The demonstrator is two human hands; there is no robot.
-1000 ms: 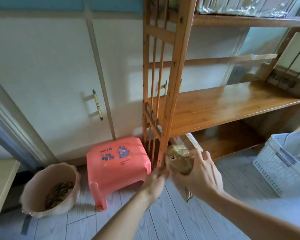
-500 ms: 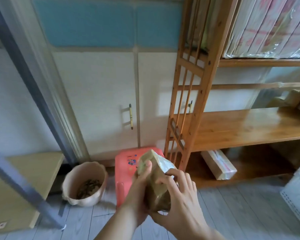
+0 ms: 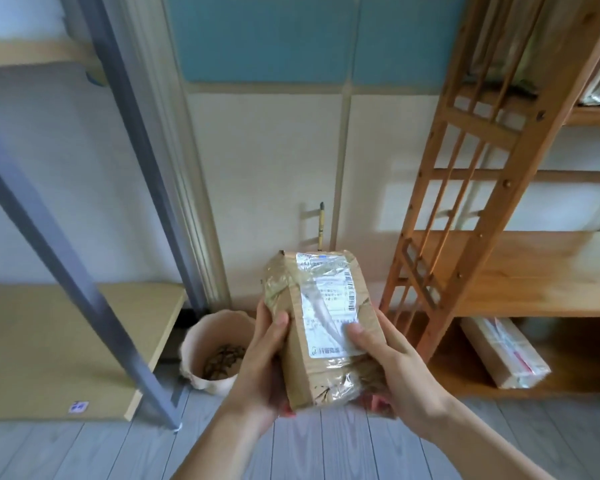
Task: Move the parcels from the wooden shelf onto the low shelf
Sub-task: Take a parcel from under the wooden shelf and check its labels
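Parcel point(image 3: 321, 327) raised since 0.5 s ago, label facing me; left hand point(image 3: 262, 368) & right hand point(image 3: 400, 372) both grip it.

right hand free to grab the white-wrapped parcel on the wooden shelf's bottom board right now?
Probably not. The right hand and left hand both grip the brown parcel. The white-wrapped parcel lies unblocked on the bottom board of the wooden shelf, so the path looks open once the hand is emptied.

Soft daylight, wide-angle bend

We see a sunlit patch on the cabinet door point(image 3: 413, 202) at three o'clock; glare streaks the parcel point(image 3: 326, 327) tape; the grey post point(image 3: 84, 265) at nine o'clock blurs and bows.
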